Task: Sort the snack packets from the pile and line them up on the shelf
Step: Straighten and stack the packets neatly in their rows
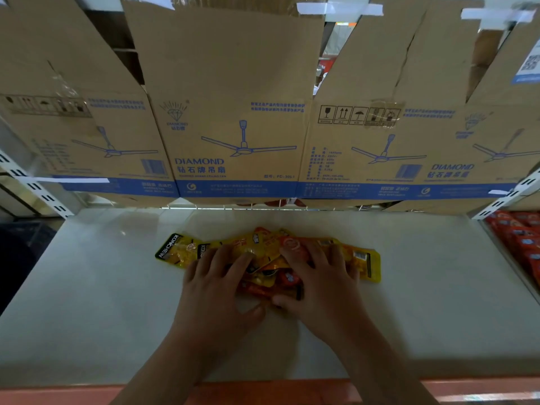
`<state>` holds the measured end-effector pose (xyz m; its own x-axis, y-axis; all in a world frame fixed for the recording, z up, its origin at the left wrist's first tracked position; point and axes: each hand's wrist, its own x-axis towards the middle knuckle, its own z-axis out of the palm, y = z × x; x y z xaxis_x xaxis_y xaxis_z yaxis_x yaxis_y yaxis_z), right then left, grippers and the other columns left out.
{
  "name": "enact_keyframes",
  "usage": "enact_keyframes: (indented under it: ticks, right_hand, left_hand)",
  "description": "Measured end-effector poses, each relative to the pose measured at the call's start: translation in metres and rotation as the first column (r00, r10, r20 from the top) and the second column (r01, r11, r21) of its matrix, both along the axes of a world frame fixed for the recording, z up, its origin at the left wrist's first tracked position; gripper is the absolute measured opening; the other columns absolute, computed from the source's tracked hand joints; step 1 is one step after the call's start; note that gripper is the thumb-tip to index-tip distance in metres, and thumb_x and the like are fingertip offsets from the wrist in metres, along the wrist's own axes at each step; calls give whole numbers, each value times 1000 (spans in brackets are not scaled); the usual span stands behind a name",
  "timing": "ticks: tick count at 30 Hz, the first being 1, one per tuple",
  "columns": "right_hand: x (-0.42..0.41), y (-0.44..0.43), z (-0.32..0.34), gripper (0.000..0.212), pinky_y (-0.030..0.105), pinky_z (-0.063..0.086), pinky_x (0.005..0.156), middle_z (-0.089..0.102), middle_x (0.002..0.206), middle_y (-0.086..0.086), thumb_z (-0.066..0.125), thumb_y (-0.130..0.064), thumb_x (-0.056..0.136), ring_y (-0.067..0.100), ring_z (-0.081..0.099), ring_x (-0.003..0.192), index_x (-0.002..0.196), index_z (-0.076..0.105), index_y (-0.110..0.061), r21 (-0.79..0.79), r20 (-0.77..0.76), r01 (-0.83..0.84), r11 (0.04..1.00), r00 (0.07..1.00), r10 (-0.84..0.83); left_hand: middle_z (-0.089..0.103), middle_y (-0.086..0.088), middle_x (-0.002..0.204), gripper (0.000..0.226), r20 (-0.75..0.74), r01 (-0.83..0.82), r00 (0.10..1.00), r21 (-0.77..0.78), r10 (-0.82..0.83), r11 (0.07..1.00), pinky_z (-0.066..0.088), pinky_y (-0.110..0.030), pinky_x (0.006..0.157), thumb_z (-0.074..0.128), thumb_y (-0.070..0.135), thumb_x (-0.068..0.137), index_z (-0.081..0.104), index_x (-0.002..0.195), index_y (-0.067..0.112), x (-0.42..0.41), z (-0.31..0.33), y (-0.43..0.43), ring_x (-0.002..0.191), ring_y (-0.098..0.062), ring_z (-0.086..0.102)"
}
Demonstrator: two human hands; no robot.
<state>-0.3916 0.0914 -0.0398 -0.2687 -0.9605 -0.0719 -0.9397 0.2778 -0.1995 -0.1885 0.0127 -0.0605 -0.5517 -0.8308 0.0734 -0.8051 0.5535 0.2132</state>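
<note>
A pile of snack packets (263,244), yellow and orange-red, lies in the middle of the white shelf (102,287). One yellow packet with black lettering (175,249) sticks out at the left, and another yellow packet (366,264) at the right. My left hand (216,282) rests flat on the pile's left half, fingers spread, thumb on the shelf. Over the right half, my right hand (318,279) lies spread with its thumb at the near edge of the orange-red packets (280,283). The packets under both palms are hidden.
Flattened cardboard fan boxes (239,127) form the wall behind the shelf. Slotted white uprights stand at the left (35,185) and right (505,197). Red packets (520,238) fill the neighbouring shelf at the right. An orange-red strip (263,393) runs along the front edge.
</note>
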Motion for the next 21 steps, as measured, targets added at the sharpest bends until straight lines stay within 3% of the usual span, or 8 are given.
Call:
enact_keyframes:
  ticks: [2,6,10,12,16,19,21]
  right_hand:
    - [-3,4,3,92,59,30,112,23,160,-17,40,-89,72,30,21,148,153,14,-56,-38,31,-15,999,999,17]
    - [-26,10,5,82,44,39,108,48,146,-15,48,-86,73,20,45,136,145,45,-46,-225,183,78,971,983,-36]
    - [-33,14,5,104,48,17,120,15,168,-9,17,-93,63,24,13,153,157,20,-49,56,89,46,997,995,-51]
    - [-35,10,5,109,51,18,120,11,169,-6,12,-94,60,28,11,154,158,16,-46,94,46,97,991,994,-102]
    - [-38,3,8,105,56,25,118,22,165,-3,35,-93,66,30,18,152,156,25,-41,89,63,125,988,989,-131]
    - [-30,8,11,97,54,29,116,32,159,-9,41,-85,65,21,25,149,153,35,-44,-59,96,16,998,995,-11]
    - [-15,12,10,92,47,23,118,31,160,-14,39,-82,68,15,24,149,152,39,-42,-45,87,-88,995,992,91]
  left_hand:
    - [51,-4,147,83,-44,-29,999,-9,28,1000,32,-52,113,54,81,73,54,143,37,3,3,6,140,-32,41]
    - [51,-3,147,75,-122,-61,991,-28,57,998,35,-51,111,48,80,81,54,143,37,7,7,6,140,-31,42]
    - [40,3,160,79,-35,4,999,-12,-5,1000,26,-52,121,26,88,87,38,152,46,6,2,6,151,-28,30]
    - [37,6,163,82,-27,-34,999,-13,34,999,24,-52,122,15,89,87,37,153,47,7,2,6,153,-25,26]
    - [29,3,167,87,-4,-128,992,9,128,992,19,-54,123,8,90,86,35,156,45,10,4,3,156,-26,18]
    - [30,0,166,83,12,-95,995,18,95,995,18,-57,123,16,89,88,33,157,45,13,4,6,157,-30,15]
    - [33,1,165,81,21,-50,999,9,50,999,19,-58,123,20,88,88,31,157,46,16,3,11,156,-30,17]
